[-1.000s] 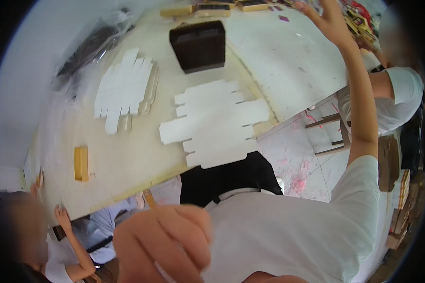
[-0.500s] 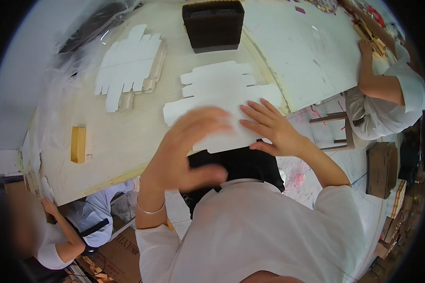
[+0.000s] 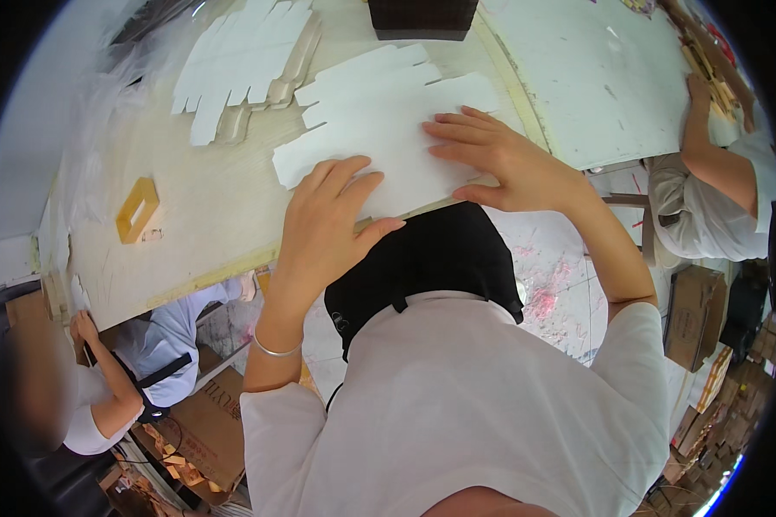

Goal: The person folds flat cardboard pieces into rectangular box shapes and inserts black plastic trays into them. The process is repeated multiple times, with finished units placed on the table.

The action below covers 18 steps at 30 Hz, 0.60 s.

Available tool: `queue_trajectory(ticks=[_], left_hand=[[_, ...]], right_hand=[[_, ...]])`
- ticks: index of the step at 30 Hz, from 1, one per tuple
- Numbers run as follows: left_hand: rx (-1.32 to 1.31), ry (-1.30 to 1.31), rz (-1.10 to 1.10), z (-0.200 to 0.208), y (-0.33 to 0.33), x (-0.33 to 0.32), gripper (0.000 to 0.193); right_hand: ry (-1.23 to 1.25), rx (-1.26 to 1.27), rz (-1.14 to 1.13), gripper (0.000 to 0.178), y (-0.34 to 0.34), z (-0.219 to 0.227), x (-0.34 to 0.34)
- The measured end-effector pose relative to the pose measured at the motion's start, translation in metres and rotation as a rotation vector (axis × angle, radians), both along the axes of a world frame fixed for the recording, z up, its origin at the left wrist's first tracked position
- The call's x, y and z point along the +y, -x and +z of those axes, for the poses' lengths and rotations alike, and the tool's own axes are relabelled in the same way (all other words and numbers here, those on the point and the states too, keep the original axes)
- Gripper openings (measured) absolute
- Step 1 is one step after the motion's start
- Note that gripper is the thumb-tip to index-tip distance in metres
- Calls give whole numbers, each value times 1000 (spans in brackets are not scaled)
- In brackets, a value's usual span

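Observation:
A flat white die-cut box blank [image 3: 379,129] lies on the table at its near edge, its slotted flaps spread to the left and far sides. My left hand [image 3: 326,215] rests with fingers apart on the blank's lower left part, thumb pointing right. On its right part my right hand [image 3: 500,164] lies with the fingers stretched to the left and the thumb near the table edge. Neither hand grips anything. Further left is a stack of similar white box blanks [image 3: 241,60], partly over brownish cardboard pieces.
A black box-like holder [image 3: 422,19] stands at the far side. A small yellow open frame [image 3: 137,210] sits on the left of the table. Co-workers sit at the left [image 3: 103,396] and right [image 3: 716,181]. Cartons [image 3: 697,317] stand on the floor.
My left hand has come down onto the blank, having been a blur above it. The blank now lies slightly turned. The whole view has shifted, so the table things appear higher.

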<state>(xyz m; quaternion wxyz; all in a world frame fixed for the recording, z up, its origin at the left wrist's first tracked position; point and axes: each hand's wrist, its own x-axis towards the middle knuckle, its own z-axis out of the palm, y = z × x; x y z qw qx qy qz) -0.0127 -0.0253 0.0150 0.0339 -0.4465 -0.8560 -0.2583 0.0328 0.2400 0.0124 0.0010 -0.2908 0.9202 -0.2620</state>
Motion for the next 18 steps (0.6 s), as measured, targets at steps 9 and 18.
queue_trajectory(ticks=[9,18], left_hand=[[-233,18,63,21,4,5,14],[312,-91,210,-12,18,26,11]], right_hand=[[168,52,-151,17,-2,5,-9],[-14,359,0,22,5,-9,-25]])
